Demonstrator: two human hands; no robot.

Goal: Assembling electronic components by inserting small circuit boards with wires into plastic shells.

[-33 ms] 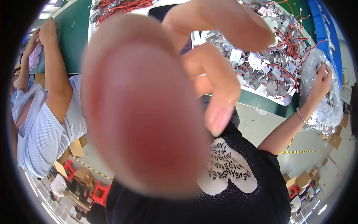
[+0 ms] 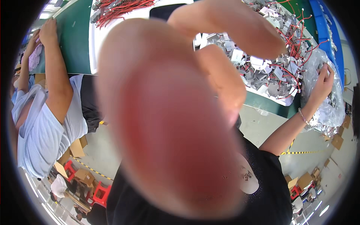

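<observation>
My left hand (image 2: 170, 108) is raised very close to the camera. One large blurred fingertip covers the middle of the view. Its other fingers are bent and spread apart above and to the right, and no object shows between them. Out at the right, my right hand (image 2: 325, 77), with a beaded bracelet at the wrist, has its fingers curled on a clear plastic bag (image 2: 317, 62) that holds small parts. Beside the bag lies a heap of small silver-grey parts (image 2: 258, 62) with red wires, partly hidden by my left hand.
Bundles of red-wired parts (image 2: 125, 10) lie at the far left of a white surface (image 2: 98, 45) on the green table (image 2: 73, 28). A blue bin edge (image 2: 330, 33) stands at right. A co-worker (image 2: 56, 127) in a pale striped shirt works at left. Red stools (image 2: 101, 193) and boxes stand behind.
My left hand has shifted to the right and slightly down, covering more of my black shirt. The right hand has stayed on the bag.
</observation>
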